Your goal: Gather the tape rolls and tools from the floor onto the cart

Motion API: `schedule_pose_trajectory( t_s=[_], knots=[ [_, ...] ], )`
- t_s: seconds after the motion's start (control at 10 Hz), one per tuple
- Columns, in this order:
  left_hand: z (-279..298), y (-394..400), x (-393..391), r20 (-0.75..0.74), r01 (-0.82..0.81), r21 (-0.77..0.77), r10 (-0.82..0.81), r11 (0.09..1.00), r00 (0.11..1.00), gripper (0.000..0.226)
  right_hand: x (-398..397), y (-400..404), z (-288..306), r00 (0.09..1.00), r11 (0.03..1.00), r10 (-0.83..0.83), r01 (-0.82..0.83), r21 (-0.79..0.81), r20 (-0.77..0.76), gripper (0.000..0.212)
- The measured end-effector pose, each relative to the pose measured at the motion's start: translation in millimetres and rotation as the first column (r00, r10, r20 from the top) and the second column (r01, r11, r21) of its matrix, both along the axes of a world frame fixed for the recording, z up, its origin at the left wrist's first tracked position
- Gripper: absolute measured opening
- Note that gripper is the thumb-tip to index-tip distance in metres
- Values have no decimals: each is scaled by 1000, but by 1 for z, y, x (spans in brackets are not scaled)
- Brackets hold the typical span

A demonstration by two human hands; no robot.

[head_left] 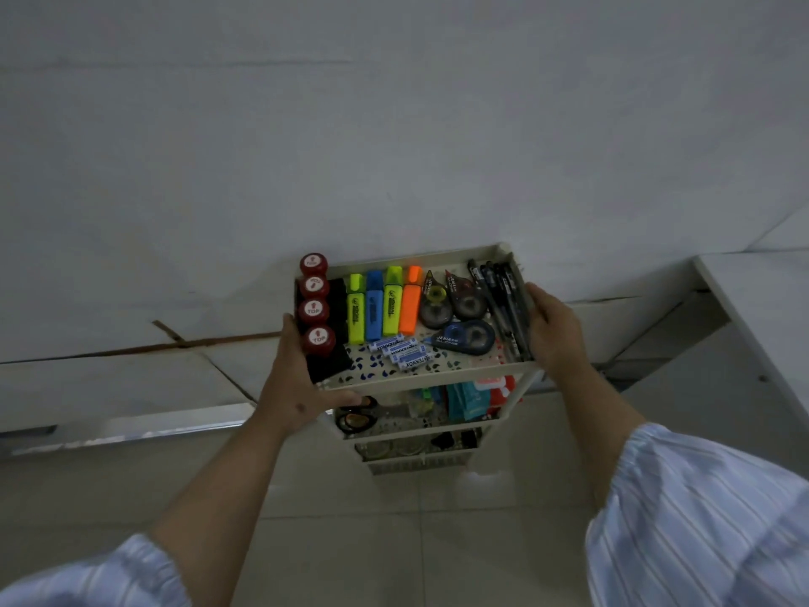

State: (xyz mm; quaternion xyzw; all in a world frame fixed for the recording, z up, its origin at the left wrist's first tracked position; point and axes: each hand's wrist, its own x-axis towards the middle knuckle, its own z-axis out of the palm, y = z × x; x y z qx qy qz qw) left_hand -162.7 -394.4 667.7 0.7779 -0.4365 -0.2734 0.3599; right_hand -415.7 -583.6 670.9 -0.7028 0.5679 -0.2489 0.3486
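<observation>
A cream tiered cart (442,373) stands against the wall. Its top tray carries several red-capped bottles (314,308), several highlighters (381,306), correction tape dispensers (466,337), batteries (405,351) and dark pens (503,295). My left hand (294,378) grips the tray's left front corner. My right hand (552,328) holds the tray's right edge beside the pens. The lower shelf holds black-handled scissors (357,416) and coloured packets (470,398); deeper shelves are dim and hard to read.
A white wall (394,124) rises behind the cart. A white table edge (753,308) juts in at the right. Grey floor tiles (350,541) spread below, with a low ledge (109,387) along the wall at the left.
</observation>
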Motion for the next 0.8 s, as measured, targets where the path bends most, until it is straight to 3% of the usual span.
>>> schedule_pose_trajectory(
  t_s=[0.3,0.5,0.7,0.8],
  knots=[
    [7,-6,5,-22,62,44,-61,997,998,149,-6,7,-4,1000,1000,17,-17,1,-19,40],
    [9,-4,3,34,47,83,-50,995,998,146,-6,8,2,985,995,87,-93,-33,-149,42],
    [41,3,4,82,66,167,-80,984,993,163,-5,4,32,958,985,168,-172,3,-233,34],
    [64,9,5,107,40,198,-62,979,992,159,3,3,61,969,987,154,-158,-7,-194,37]
  ],
)
